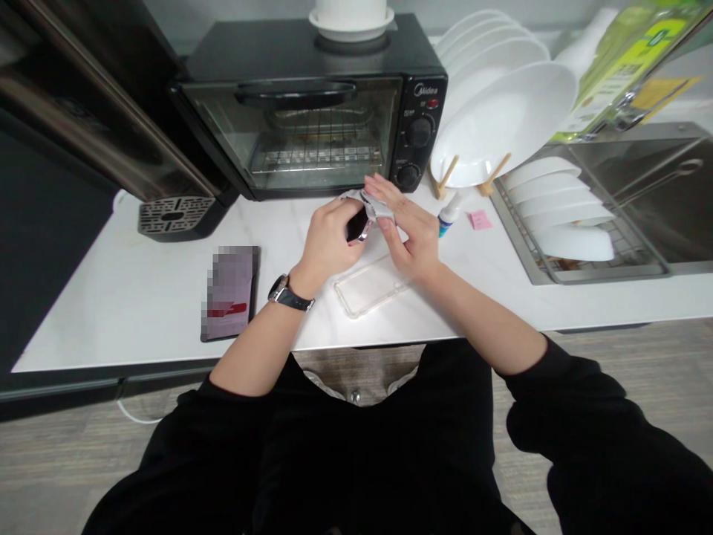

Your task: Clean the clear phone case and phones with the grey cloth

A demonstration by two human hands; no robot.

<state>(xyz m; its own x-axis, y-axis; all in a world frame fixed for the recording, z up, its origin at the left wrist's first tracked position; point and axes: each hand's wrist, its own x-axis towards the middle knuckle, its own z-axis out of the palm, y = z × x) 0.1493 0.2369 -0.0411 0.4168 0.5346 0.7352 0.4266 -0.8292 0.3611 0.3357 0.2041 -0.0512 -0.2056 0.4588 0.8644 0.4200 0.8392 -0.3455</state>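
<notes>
My left hand (pixel 333 236) is wrapped round a dark smartphone (pixel 356 225) with a shiny pinkish edge, held above the counter. Against the phone's upper part, my right hand (pixel 409 230) presses a thin grey cloth (pixel 379 210) between thumb and fingers. Much of the phone is covered by the cloth and my fingers. Below my hands a clear phone case (pixel 370 286) lies flat on the white counter (pixel 139 312). Just beyond my right hand stands a small spray bottle (pixel 450 214) with a blue label, partly hidden by that hand.
A black toaster oven (pixel 312 134) stands right behind my hands. To the left lie a tablet-like device (pixel 231 293) and a drip tray (pixel 175 215). White plates (pixel 506 111) stand in a rack at right, beside a sink (pixel 640 267) and a pink sticky note (pixel 480 220).
</notes>
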